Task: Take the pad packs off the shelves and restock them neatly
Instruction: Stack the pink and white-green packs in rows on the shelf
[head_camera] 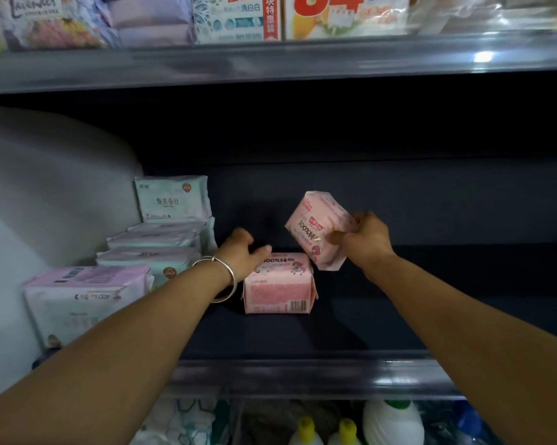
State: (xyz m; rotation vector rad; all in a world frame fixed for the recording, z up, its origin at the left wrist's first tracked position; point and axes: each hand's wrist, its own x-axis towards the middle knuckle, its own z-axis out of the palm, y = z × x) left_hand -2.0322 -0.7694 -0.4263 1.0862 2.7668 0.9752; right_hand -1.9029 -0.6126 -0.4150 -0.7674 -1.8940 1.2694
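Pink pack (318, 229) gripped by right hand (367, 236); left hand (241, 252) open, touching second pack (278, 284); shelf (431, 284) rightward bare.

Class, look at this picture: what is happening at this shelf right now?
A person is stocking pad packs on a dark shelf. The right hand grips a tilted pink pack in the air. The left hand rests its fingers on a second pink pack lying on the shelf. More packs are lined up at the left.
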